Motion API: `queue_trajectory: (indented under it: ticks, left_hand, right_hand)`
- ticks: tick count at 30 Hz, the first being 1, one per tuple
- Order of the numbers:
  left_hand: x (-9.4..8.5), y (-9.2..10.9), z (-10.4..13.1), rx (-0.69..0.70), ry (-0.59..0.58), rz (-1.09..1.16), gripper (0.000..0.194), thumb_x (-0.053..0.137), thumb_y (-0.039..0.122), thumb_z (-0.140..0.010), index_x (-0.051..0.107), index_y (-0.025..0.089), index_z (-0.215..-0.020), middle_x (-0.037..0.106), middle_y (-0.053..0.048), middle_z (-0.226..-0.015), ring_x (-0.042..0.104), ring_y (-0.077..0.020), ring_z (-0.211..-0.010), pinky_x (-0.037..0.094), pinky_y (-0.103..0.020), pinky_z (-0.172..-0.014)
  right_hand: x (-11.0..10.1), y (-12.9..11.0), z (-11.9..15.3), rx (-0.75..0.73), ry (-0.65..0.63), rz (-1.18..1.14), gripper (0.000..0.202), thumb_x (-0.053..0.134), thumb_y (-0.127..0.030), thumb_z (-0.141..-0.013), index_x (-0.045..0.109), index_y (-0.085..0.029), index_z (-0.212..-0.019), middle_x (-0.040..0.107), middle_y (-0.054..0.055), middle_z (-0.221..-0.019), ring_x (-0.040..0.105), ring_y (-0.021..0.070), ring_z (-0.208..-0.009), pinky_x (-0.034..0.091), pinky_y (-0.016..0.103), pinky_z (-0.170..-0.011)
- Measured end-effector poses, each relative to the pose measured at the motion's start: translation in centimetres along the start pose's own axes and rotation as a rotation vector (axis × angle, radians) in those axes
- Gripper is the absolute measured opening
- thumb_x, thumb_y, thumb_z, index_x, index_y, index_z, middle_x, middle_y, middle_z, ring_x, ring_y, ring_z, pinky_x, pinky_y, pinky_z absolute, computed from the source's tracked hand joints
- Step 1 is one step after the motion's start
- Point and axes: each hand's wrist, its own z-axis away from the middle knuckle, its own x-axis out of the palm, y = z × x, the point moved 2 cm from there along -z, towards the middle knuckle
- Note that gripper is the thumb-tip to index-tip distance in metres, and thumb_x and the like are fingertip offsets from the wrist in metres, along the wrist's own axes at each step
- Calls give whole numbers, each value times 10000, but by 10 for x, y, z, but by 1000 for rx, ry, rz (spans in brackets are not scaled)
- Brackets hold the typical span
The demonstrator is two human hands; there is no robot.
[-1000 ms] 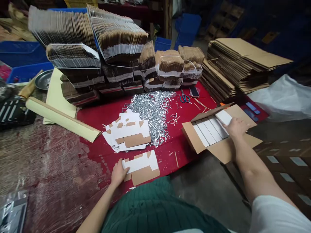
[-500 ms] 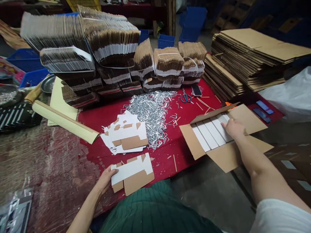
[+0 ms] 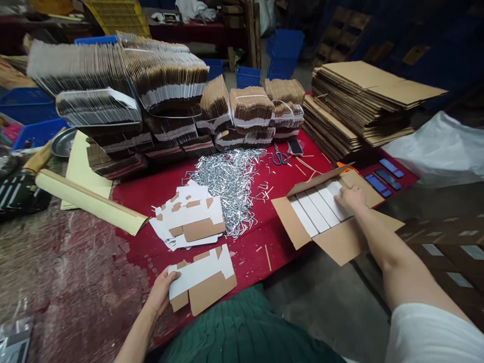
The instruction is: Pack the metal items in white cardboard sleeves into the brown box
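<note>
My left hand is closed on the left end of a flat cardboard box blank, thumb on top. The blank is unfolded, white along one panel and brown on the others. On the right, an open carton has its flaps spread and holds a row of several narrow white boxes. My right hand reaches into the carton's right end, its fingers closed at the rightmost white box; part of the grip is hidden. More loose blanks lie piled beyond my left hand.
A heap of shiny bent metal pieces covers the table's middle. Banded stacks of folded cardboard line the back. Scissors and phones lie on the red cloth. Flat cartons are stacked at back right.
The view has tilted and turned slightly, so most things sit a little lower and further left. Both hands keep nearly the same places on the blank and at the white box.
</note>
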Motion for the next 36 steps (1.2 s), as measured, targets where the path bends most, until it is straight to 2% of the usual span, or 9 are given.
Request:
queue_trajectory:
  ticks: [5,14,20,23,25,28,30,32,36]
  left_hand:
    - [6,7,8,-38,-3,12,300,687,222,-515,482,188,-733,610,34,-591,570,-139,-496,443,-223,-466]
    - [22,20,19,-54,-1,5,319,705,259,-503,479,196,-719,591,46,-572,559,-146,-495,436,-237,-477]
    - [28,26,27,-17,-27,-91,413,768,291,-485,443,208,-725,544,83,-565,521,-122,-497,399,-210,-478]
    - [29,29,31,61,39,-220,459,791,318,-463,475,210,-778,501,97,-545,478,-106,-482,343,-187,-460]
    - [34,32,36,99,65,-220,493,787,340,-462,515,209,-851,541,79,-603,511,-122,-532,367,-197,-497]
    - [53,35,44,91,-15,-110,547,747,401,-508,551,205,-979,628,15,-796,580,-172,-673,428,-244,-600]
    - [67,38,50,145,-56,-132,505,720,439,-537,587,190,-956,636,-13,-856,582,-189,-742,428,-254,-648]
    - [79,41,58,287,-69,-244,390,690,457,-577,615,174,-835,629,-27,-849,561,-195,-805,416,-250,-701]
    - [85,37,72,516,-165,-365,282,584,447,-722,586,173,-788,599,-23,-814,524,-163,-809,400,-251,-765]
  right_hand:
    - [-10,-8,3,-148,85,103,348,461,-309,-832,634,-111,-1061,466,215,-1161,398,330,-1084,337,435,-844]
    - [-12,-12,8,-99,202,-12,296,448,-208,-813,680,-96,-959,438,213,-1128,346,341,-1089,335,424,-821]
    - [8,-2,-4,-154,-75,-187,284,437,-252,-818,646,-131,-968,519,144,-1083,446,254,-1031,347,346,-871]
    - [16,-12,9,-70,0,-197,418,332,-303,-878,531,-83,-1173,490,185,-1192,436,280,-1097,367,369,-855]
    - [11,-15,14,1,59,-214,457,275,-306,-902,469,-72,-1243,457,204,-1261,407,304,-1155,375,396,-848]
    - [-13,-23,19,2,-102,-338,394,327,-304,-888,560,-97,-1129,554,177,-1153,495,283,-1062,396,372,-822]
    - [-40,-51,39,-48,-62,-466,353,347,-303,-882,603,-115,-1036,608,151,-1024,543,259,-962,406,354,-810]
    - [-67,-107,90,-204,206,-603,365,301,-291,-902,591,-135,-1060,607,140,-1020,538,251,-968,400,370,-844]
    - [-80,-258,266,-938,313,-759,391,415,-301,-878,508,-201,-1244,516,141,-1257,430,293,-1169,340,474,-960]
